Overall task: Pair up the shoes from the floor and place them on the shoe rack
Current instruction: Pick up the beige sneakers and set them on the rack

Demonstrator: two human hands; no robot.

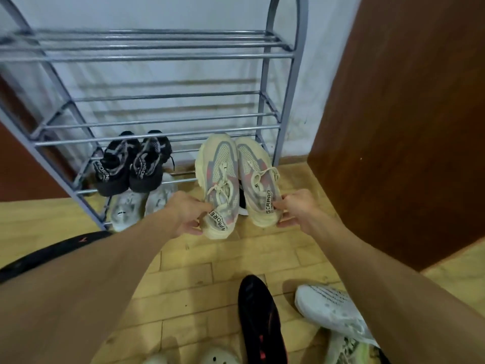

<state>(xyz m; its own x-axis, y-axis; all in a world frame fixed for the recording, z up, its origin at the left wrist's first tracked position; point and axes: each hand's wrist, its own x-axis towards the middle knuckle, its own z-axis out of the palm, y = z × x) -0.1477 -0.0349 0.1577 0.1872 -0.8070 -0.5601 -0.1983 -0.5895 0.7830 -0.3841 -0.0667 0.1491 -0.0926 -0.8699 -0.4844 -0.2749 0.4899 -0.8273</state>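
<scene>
Cream sneakers, matched pair: left shoe (219, 187) pinched at heel by left hand (185, 215), right shoe (258, 183) likewise by right hand (298, 210). Toes aimed at shoe rack (162, 57) lower right corner, beside black sneakers (132, 164); seemingly kept side by side for setting down together.

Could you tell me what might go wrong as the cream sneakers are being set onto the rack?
1. Each cream sneaker is pinched only at its heel, by the left hand and the right hand, so a toe could tip or slip free.
2. The rack shelves are spaced bars; a sole could catch or sag between them.
3. The dangling lace might snag on a bar.
</scene>
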